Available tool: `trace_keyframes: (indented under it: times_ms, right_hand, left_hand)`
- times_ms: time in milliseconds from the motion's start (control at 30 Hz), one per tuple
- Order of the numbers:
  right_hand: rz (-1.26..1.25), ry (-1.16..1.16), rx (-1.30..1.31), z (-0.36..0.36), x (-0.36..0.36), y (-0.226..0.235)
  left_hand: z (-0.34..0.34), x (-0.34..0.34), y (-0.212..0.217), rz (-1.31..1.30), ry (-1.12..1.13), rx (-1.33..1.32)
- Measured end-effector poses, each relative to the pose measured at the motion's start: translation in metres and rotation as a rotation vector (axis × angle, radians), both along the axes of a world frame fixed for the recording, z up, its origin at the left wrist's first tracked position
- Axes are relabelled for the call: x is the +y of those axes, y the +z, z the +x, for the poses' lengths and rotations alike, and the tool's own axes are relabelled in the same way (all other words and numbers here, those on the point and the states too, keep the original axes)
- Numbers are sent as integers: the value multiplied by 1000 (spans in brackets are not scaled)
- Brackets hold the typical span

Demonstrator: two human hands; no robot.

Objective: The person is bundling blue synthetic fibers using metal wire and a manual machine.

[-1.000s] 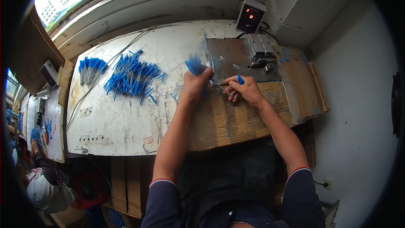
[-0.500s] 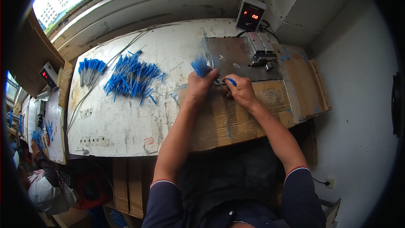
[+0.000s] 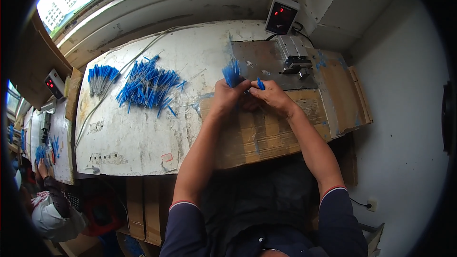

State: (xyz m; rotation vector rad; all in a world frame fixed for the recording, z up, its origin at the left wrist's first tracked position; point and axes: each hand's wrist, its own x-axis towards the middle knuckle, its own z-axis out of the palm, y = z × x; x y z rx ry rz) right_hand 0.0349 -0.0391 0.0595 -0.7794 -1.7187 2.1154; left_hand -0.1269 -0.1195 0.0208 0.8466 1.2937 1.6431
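The left hand (image 3: 227,96) is closed in a fist around a bundle of blue-tipped thin pieces (image 3: 233,73), whose blue ends fan upward out of the grip. The right hand (image 3: 270,98) meets it knuckle to knuckle; its fingers (image 3: 257,92) are pressed together, pinching a single blue-tipped piece (image 3: 260,84) that stands just beside the bundle. What these pieces are exactly cannot be told at this size. Both hands rest over a brown cardboard sheet (image 3: 266,135) covering the near right part of the table (image 3: 143,138), whose white top is scuffed and stained. Just beyond the hands lies a grey metal plate (image 3: 259,59) carrying a small metal fixture (image 3: 295,59) at its right edge. Behind the fixture stands a dark box with a red lit display (image 3: 282,16). To the left, well apart from the hands, a loose heap of blue-tipped pieces (image 3: 145,85) is spread on the table, with a smaller, tidier bunch (image 3: 101,77) beside it. At the far left edge, another person (image 3: 45,200) works at a neighbouring bench bearing similar blue pieces.
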Motion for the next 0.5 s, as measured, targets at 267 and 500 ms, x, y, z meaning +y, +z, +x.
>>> trace_keyframes:
  times_ms: [267, 500]
  right_hand:
    - [-70, 23, -16, 0, -4, -15]
    - [-100, -260, 239, -1, -9, -8]
  left_hand:
    - [-8, -1, 6, 27, -35, -116]
    - [-12, 4, -4, 134, 49, -284]
